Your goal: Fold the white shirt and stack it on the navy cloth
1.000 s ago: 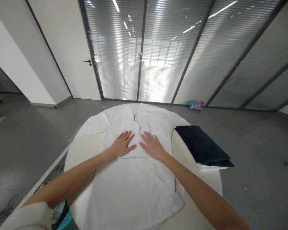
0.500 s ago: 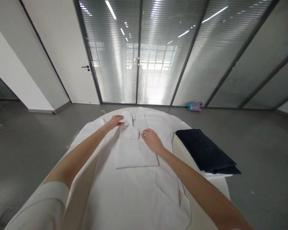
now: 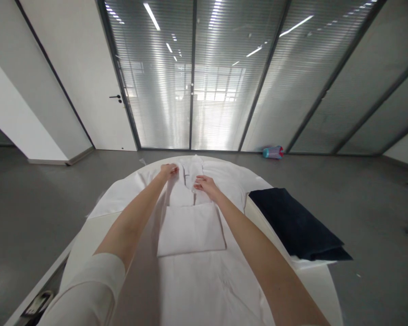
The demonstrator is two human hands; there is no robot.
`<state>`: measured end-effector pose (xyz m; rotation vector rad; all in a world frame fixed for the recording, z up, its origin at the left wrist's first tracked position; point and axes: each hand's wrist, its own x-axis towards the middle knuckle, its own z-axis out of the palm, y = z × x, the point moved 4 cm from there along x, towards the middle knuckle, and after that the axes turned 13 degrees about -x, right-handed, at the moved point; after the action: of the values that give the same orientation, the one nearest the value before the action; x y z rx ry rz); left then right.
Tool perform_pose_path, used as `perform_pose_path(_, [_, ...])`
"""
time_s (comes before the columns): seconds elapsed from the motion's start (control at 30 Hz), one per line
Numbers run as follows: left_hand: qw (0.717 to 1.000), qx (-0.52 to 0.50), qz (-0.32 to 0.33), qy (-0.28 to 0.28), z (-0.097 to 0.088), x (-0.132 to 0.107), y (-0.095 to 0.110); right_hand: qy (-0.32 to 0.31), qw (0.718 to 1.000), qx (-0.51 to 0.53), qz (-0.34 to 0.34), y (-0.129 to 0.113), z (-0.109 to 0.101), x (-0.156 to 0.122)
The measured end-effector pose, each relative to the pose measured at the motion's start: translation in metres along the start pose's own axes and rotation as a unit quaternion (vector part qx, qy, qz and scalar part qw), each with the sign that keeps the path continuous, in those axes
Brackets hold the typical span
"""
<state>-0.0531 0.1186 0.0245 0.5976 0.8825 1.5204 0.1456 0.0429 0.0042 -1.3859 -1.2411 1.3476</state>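
1. At the far left I have the person's white sleeve [image 3: 88,285], pushed up on the left forearm [image 3: 129,231]. The bare forearm reaches forward and up across the round white table [image 3: 318,290], its elbow held off the tabletop as far as I can judge.
2. The left hand [image 3: 169,171] is at the far end of the white shirt [image 3: 190,290], on the left of the collar area. Its fingers are bunched together on the fabric, and from here I cannot tell whether they are gripping it.
3. The shirt lies flat on the table, spread across its middle, with the collar end at the far edge. A folded rectangular panel [image 3: 191,230] sits on it at the centre, just nearer me than both hands.
4. The right hand [image 3: 206,183] sits just beside the left, on the right of the shirt's centre strip. It is palm down and half open, its fingers [image 3: 197,183] lightly curved on the cloth, with no visible grip.
5. Further right, a folded dark navy cloth [image 3: 295,224] rests on a white cloth [image 3: 313,262] on the table, well apart from the right hand.
6. Beyond the table, a blue bottle [image 3: 272,152] lies on the grey floor [image 3: 370,203] against the glass wall [image 3: 190,77].
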Motion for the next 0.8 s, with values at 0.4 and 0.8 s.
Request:
perform_pose_path(0.4, [0.989,-0.035,0.137,-0.049,0.033,-0.082,0.026,0.027,0.993,0.119,-0.003,-0.037,-0.025,0.002])
perform_pose_path(0.8, [0.993,0.094,0.059,0.041,-0.024,-0.151,0.017,-0.012,0.998,-0.032,0.059,-0.047,-0.039,-0.03])
